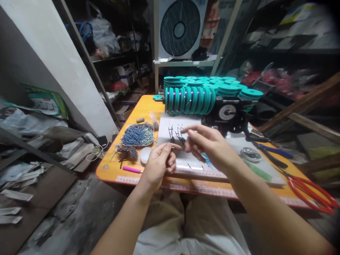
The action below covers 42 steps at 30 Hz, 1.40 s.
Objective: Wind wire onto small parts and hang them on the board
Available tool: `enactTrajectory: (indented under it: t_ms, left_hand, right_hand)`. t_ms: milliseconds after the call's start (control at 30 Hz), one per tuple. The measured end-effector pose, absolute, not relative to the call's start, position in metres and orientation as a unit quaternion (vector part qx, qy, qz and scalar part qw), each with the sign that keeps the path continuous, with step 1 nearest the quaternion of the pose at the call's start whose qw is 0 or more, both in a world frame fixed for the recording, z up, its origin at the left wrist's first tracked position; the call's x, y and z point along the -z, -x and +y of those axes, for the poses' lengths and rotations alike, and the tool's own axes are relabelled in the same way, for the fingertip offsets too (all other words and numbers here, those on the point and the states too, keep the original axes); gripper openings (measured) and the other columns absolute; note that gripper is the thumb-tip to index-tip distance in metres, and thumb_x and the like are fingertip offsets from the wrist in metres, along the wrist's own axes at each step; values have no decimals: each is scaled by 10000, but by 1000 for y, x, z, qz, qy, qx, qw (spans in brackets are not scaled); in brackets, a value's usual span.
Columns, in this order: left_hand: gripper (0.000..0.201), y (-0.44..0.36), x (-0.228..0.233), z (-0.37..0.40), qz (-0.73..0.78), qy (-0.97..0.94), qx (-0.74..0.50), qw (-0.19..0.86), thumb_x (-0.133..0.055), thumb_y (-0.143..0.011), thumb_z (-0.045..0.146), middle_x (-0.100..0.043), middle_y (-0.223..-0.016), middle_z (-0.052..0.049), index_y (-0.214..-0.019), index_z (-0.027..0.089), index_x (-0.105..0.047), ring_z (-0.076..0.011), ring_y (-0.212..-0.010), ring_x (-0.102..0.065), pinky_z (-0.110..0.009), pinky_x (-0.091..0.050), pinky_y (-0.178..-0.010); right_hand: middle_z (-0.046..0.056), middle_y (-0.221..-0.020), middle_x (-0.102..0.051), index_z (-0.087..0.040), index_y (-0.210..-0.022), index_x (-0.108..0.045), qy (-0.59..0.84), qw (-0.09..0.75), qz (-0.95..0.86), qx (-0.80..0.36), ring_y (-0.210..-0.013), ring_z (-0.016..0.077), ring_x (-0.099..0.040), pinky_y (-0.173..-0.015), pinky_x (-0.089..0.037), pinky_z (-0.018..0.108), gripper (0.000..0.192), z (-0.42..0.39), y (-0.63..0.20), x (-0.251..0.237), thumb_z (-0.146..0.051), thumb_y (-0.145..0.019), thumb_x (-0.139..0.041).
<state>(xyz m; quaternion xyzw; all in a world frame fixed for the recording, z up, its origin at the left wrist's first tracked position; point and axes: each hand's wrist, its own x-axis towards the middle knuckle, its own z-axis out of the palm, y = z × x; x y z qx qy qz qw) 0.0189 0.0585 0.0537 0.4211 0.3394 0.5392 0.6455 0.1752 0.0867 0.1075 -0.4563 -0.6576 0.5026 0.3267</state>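
Observation:
My left hand is closed, with thumb and forefinger pinching a small thin piece that shows a pale green tip; its kind is too small to make out. Close to its right, my right hand hovers over the white board with its fingers apart and slightly blurred. I see nothing in its fingers, though a fine line could be lost in the blur. Small black wire-like pieces lie on the board beyond my hands. Partly under my right hand is a bundle of light blue strands.
A tray of small blue and pale green sticks stands left, near a dark tangled bunch, a round white lid and a pink-handled tool. Teal spools line the back on a black winding machine. Red-handled scissors lie right.

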Motion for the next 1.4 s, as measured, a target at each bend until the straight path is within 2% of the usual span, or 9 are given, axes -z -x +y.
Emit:
enactTrajectory:
  t_ms: [100,200,333,733,800,900,967,1067,1400]
  left_hand:
    - [320,-17,-52,59,358,-446,-535,622,-537,-869,455,-447,-489,56,-844,140,-588,-39,-398,-406,-141,-319,-413]
    - [345,-16,-53,53,370,-451,-537,609,-533,-867,470,-535,-521,22,-795,137,-585,-57,-429,-479,-145,-379,-433]
    - [331,-16,-52,34,359,-423,-527,644,-487,-890,456,-605,-564,0,-825,145,-581,-100,-455,-567,-199,-479,-481]
    - [337,-13,-30,-25,348,-305,-488,740,-434,-912,373,-649,-532,-64,-742,120,-577,-159,-521,-647,-220,-494,-562]
    - [339,-14,-27,-29,338,-277,-481,760,-442,-904,380,-635,-512,-66,-724,125,-574,-154,-474,-620,-207,-467,-499]
    - [317,-14,-25,-33,342,-249,-480,768,-488,-887,389,-544,-464,-14,-759,120,-597,-63,-348,-423,-148,-318,-379]
    - [295,-14,-26,-34,345,-220,-492,768,-518,-879,372,-415,-462,42,-815,104,-624,-15,-376,-266,-124,-228,-381]
    - [276,-13,-28,-36,339,-178,-499,777,-522,-874,337,-317,-503,59,-834,90,-639,-15,-439,-196,-122,-177,-401]
    - [263,-12,-24,-40,313,-131,-486,805,-495,-892,291,-535,-588,-24,-718,112,-579,-4,-450,-245,-110,-188,-425]
  right_hand:
    - [-10,-678,-554,-125,-1282,-372,348,249,-597,-679,-350,-8,-360,-373,-245,134,527,112,-161,-115,-473,-889,-320]
    - [-13,-630,-536,-104,-1017,-393,306,205,-548,-751,-360,13,-402,-370,-275,136,412,120,-145,-116,-476,-907,-256]
    - [-41,-524,-426,-107,-750,-207,342,273,-474,-764,-340,22,-381,-325,-204,136,400,117,-132,-115,-471,-901,-275]
    - [-49,-518,-384,-108,-736,-188,340,293,-459,-766,-334,0,-331,-322,-150,135,459,119,-134,-108,-514,-873,-352]
    - [-48,-521,-387,-107,-735,-198,341,298,-461,-763,-335,-2,-333,-325,-146,133,458,120,-134,-107,-516,-869,-354]
    - [-46,-535,-409,-104,-740,-210,329,299,-473,-761,-333,-8,-334,-333,-157,130,471,119,-135,-106,-533,-860,-365]
    - [-46,-541,-421,-105,-743,-201,318,295,-482,-761,-332,-3,-342,-332,-172,134,475,119,-136,-106,-536,-862,-363]
    - [-46,-540,-426,-107,-746,-187,315,293,-485,-761,-336,1,-353,-331,-186,133,479,119,-137,-105,-537,-867,-362]
    - [-43,-534,-423,-104,-748,-200,326,297,-487,-754,-339,1,-376,-335,-177,123,464,119,-135,-103,-530,-877,-332]
